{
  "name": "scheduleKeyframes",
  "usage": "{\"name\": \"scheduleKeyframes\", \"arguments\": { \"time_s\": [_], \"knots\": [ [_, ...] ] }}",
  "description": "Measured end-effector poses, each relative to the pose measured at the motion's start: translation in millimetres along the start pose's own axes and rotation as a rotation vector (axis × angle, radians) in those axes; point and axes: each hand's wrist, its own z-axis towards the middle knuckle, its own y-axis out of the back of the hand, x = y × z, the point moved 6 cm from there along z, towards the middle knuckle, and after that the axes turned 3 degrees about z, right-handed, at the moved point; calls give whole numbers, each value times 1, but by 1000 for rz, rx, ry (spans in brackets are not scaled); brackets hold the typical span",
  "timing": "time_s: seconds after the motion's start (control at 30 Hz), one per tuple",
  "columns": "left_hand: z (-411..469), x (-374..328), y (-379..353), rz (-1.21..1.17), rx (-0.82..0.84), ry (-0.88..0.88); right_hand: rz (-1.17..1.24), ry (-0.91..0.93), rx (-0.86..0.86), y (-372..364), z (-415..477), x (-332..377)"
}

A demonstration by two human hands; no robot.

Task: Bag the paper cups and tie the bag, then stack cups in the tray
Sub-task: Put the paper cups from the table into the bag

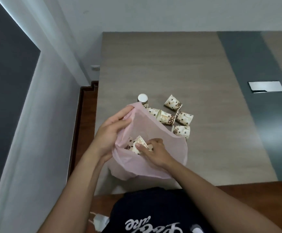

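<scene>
The person is standing at the near edge of a wood-grain table, holding a thin pink plastic bag open over it. The left hand is gripping the bag's left rim, fingers curled together with the plastic bunched between them and the thumb, and is pulling the mouth wide. The right hand is reaching down into the bag, its fingers curled around a paper cup printed with brown coffee beans; the thumb is pressing against the cup's side. At least one more cup is lying in the bag under it, though how many I cannot tell through the folds. Beyond the bag, six loose cups are sitting on the table: an upturned cup is standing bottom-up just behind the bag's far rim, a second cup is lying on its side half hidden by the pink edge, a third cup is lying touching it, and three further cups are lying tipped over close by to the right. Farther right, set in a grey band of the tabletop, a silver cover plate is lying flush. A small white block is sitting on the reddish floor by the person's dark shirt.
</scene>
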Motion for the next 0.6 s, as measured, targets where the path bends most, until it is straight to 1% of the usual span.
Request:
{"name": "scheduleKeyframes", "arguments": {
  "time_s": [0.1, 0.23, 0.3, 0.37, 0.4, 0.43, 0.5, 0.57, 0.6],
  "knots": [
    [-2, 2, -7, 29, 29, -10, -163, -38, -47, 12, -5, -12],
    [8, 6, -7, 154, -17, -34, -222, 55, -48, 39, -4, 3],
    [14, 9, -5, 227, -60, -61, -133, 137, 18, 57, -10, 17],
    [19, 12, -1, 316, -130, -96, 39, 235, 89, 77, -17, 31],
    [20, 13, 0, 348, -168, -101, 127, 263, 84, 90, -20, 37],
    [21, 15, -1, 370, -197, -105, 188, 266, 37, 105, -18, 38],
    [19, 17, -4, 414, -223, -112, 243, 247, -139, 134, -8, 34],
    [17, 15, -10, 440, -217, -117, 210, 184, -318, 153, 13, 10],
    [16, 15, -14, 454, -206, -121, 153, 144, -382, 161, 26, -6]
  ]
}}
